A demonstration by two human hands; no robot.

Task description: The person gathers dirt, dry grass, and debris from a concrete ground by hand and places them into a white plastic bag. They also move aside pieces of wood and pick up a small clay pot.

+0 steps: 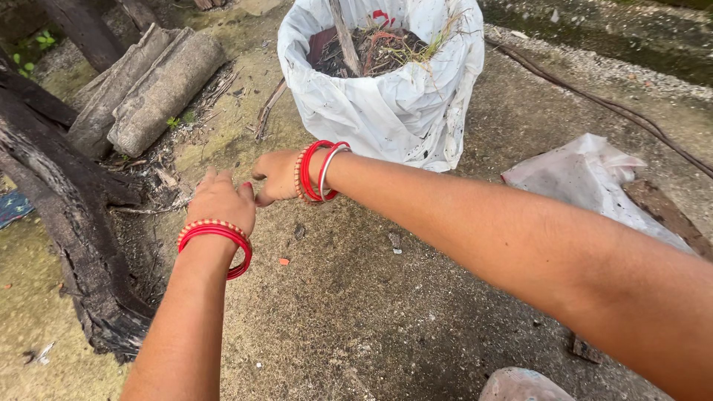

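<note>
— What lies at the far left?

— One dark, charred-looking log (59,215) with rough, cracked bark, and behind it two grey, ribbed stone slabs (141,89), long and rounded, leaning side by side.

— And the hands?

— Two. The left hand (219,197), red and beaded bangles at the wrist, is held palm down with fingers loosely spread, over the dry twigs and debris (167,182) at the log's foot; it grips nothing I can see. The right hand (275,174) (three or four bangles, red and one silver) is curled shut just beside it; whether it pinches anything, I cannot tell.

— Further right?

— One white plastic sack (386,104), crinkled, soil-speckled, rim rolled open, filled with dark earth, dry grass and a stick. Then one crumpled white bag (587,182) flat on the gritty concrete ground (356,297).
</note>
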